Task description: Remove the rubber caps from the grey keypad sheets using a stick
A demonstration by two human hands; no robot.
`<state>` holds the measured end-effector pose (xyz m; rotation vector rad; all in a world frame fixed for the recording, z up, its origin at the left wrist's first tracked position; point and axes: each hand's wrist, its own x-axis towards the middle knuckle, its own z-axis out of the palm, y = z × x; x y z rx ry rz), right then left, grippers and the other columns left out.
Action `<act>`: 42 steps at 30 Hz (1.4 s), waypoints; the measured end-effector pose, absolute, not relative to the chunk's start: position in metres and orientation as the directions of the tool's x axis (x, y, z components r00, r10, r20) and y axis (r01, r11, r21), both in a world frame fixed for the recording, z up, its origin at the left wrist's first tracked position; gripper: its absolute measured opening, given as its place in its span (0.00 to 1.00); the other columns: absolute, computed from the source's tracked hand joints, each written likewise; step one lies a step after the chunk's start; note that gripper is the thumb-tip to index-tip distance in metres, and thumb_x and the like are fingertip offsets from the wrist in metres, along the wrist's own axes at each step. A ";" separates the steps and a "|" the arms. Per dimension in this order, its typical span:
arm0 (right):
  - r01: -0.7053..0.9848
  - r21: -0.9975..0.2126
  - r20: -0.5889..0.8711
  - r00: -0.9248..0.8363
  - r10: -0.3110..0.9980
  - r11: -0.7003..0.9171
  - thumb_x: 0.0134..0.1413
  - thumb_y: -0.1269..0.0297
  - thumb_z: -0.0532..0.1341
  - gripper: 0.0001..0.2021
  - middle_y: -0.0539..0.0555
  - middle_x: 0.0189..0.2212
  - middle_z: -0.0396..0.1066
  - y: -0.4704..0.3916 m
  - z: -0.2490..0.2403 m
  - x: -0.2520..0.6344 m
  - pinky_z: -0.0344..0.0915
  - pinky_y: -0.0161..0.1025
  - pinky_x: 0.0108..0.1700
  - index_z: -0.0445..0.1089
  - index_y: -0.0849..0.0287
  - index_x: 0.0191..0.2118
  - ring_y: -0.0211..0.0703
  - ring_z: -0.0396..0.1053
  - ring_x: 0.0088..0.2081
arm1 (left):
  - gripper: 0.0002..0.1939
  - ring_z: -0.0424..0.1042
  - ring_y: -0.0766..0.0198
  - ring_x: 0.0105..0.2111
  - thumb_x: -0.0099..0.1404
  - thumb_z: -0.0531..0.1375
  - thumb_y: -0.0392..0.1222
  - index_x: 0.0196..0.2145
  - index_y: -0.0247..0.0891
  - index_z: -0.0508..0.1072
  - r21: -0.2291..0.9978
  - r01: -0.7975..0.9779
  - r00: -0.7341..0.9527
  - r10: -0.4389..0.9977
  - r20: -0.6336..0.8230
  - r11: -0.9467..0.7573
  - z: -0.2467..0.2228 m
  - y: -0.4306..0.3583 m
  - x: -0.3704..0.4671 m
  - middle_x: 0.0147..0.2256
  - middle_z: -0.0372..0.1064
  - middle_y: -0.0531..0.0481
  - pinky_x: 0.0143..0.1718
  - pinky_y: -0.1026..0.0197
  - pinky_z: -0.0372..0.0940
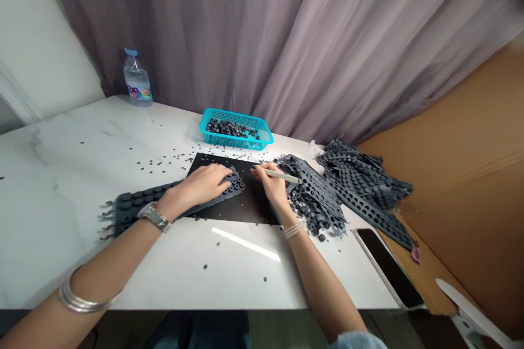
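A dark grey moulded rubber sheet [143, 199] with rows of round studs lies slantwise on a black mat [249, 204]. My left hand [204, 182] grips it near its right end, fingers and thumb bent over the studs. My right hand [272, 180] is closed around a slim beige pen-like tool [286, 176], just right of the sheet's end. The tool's tip is too small to make out. Beside my right hand lies a pile of small dark rubber pieces [311, 215], partly under a sheet full of round holes [317, 185].
A turquoise basket [257, 144] holding small dark pieces stands behind the mat. More punched sheets [364, 174] are heaped at the right, near a phone [388, 267]. A water bottle [138, 82] stands at the back left. Small dark discs lie scattered over the white table [164, 278].
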<state>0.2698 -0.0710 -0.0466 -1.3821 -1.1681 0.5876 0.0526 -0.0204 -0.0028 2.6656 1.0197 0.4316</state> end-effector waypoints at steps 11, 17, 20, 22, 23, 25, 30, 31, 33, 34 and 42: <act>0.533 -0.829 0.319 0.198 0.927 0.171 0.55 0.49 0.61 0.14 0.55 0.34 0.78 -0.066 -0.052 0.262 0.69 0.40 0.37 0.71 0.56 0.36 0.48 0.75 0.35 | 0.25 0.50 0.50 0.66 0.70 0.46 0.47 0.60 0.34 0.63 0.193 0.576 0.766 0.607 0.211 -0.794 -0.047 -0.034 0.064 0.66 0.50 0.34 0.64 0.46 0.48; 0.671 -0.706 0.376 0.084 0.923 0.227 0.59 0.55 0.59 0.11 0.53 0.38 0.79 -0.074 -0.051 0.261 0.73 0.41 0.42 0.72 0.54 0.41 0.46 0.77 0.39 | 0.23 0.53 0.49 0.64 0.70 0.48 0.45 0.58 0.35 0.66 0.153 0.582 0.757 0.601 0.257 -0.799 -0.052 -0.035 0.067 0.65 0.54 0.35 0.63 0.46 0.50; 0.773 -0.538 0.462 -0.064 0.884 0.337 0.61 0.59 0.58 0.09 0.54 0.45 0.77 -0.077 -0.050 0.260 0.71 0.43 0.51 0.72 0.53 0.43 0.45 0.75 0.46 | 0.22 0.55 0.49 0.63 0.70 0.49 0.45 0.57 0.35 0.67 0.148 0.586 0.752 0.603 0.267 -0.797 -0.053 -0.036 0.068 0.64 0.56 0.35 0.62 0.46 0.51; 0.805 -0.443 0.495 -0.148 0.856 0.395 0.62 0.61 0.58 0.08 0.56 0.48 0.75 -0.076 -0.050 0.260 0.70 0.45 0.54 0.72 0.54 0.43 0.46 0.73 0.50 | 0.23 0.56 0.49 0.63 0.70 0.48 0.45 0.57 0.34 0.67 0.142 0.586 0.753 0.601 0.270 -0.798 -0.054 -0.037 0.068 0.63 0.56 0.34 0.62 0.46 0.52; 0.814 -0.409 0.500 -0.178 0.848 0.412 0.62 0.62 0.58 0.08 0.57 0.49 0.75 -0.076 -0.051 0.260 0.70 0.45 0.55 0.72 0.55 0.43 0.47 0.73 0.51 | 0.23 0.56 0.48 0.63 0.70 0.48 0.45 0.57 0.33 0.67 0.138 0.586 0.752 0.600 0.272 -0.798 -0.054 -0.037 0.068 0.63 0.56 0.34 0.62 0.46 0.51; 0.829 -0.361 0.501 -0.214 0.838 0.427 0.63 0.63 0.57 0.08 0.58 0.48 0.75 -0.073 -0.051 0.260 0.70 0.46 0.55 0.72 0.56 0.43 0.47 0.72 0.52 | 0.23 0.56 0.48 0.63 0.70 0.48 0.46 0.57 0.32 0.67 0.134 0.590 0.749 0.602 0.278 -0.796 -0.054 -0.037 0.068 0.63 0.56 0.34 0.62 0.46 0.51; 0.840 -0.310 0.505 -0.252 0.826 0.446 0.63 0.64 0.56 0.08 0.60 0.49 0.74 -0.069 -0.054 0.258 0.70 0.45 0.55 0.72 0.58 0.41 0.46 0.70 0.54 | 0.23 0.55 0.48 0.63 0.70 0.49 0.46 0.55 0.31 0.69 0.144 0.595 0.745 0.610 0.269 -0.791 -0.051 -0.039 0.068 0.63 0.57 0.34 0.62 0.46 0.50; 0.843 -0.303 0.498 -0.258 0.828 0.445 0.63 0.64 0.56 0.08 0.60 0.49 0.73 -0.069 -0.055 0.258 0.70 0.45 0.55 0.72 0.58 0.41 0.46 0.70 0.54 | 0.23 0.55 0.48 0.63 0.70 0.49 0.46 0.55 0.30 0.69 0.145 0.595 0.746 0.610 0.266 -0.791 -0.050 -0.039 0.068 0.63 0.57 0.34 0.62 0.46 0.50; 0.853 -0.287 0.480 -0.266 0.836 0.436 0.63 0.64 0.56 0.08 0.60 0.50 0.73 -0.068 -0.055 0.257 0.70 0.45 0.55 0.72 0.57 0.42 0.46 0.69 0.55 | 0.23 0.56 0.48 0.63 0.69 0.49 0.46 0.55 0.29 0.69 0.143 0.594 0.746 0.609 0.268 -0.791 -0.050 -0.039 0.068 0.62 0.58 0.33 0.62 0.46 0.50; 0.859 -0.277 0.474 -0.267 0.839 0.430 0.64 0.63 0.56 0.08 0.59 0.50 0.73 -0.068 -0.055 0.257 0.70 0.45 0.54 0.72 0.57 0.42 0.46 0.69 0.55 | 0.23 0.56 0.48 0.63 0.69 0.49 0.46 0.55 0.29 0.69 0.141 0.593 0.746 0.607 0.273 -0.793 -0.050 -0.039 0.069 0.62 0.58 0.34 0.62 0.46 0.50; 0.885 -0.107 0.481 -0.353 0.803 0.453 0.64 0.66 0.54 0.07 0.63 0.51 0.72 -0.065 -0.057 0.258 0.71 0.44 0.50 0.70 0.59 0.41 0.47 0.72 0.52 | 0.24 0.56 0.48 0.62 0.69 0.50 0.47 0.55 0.29 0.68 0.134 0.587 0.750 0.599 0.281 -0.798 -0.052 -0.038 0.069 0.63 0.57 0.34 0.62 0.47 0.50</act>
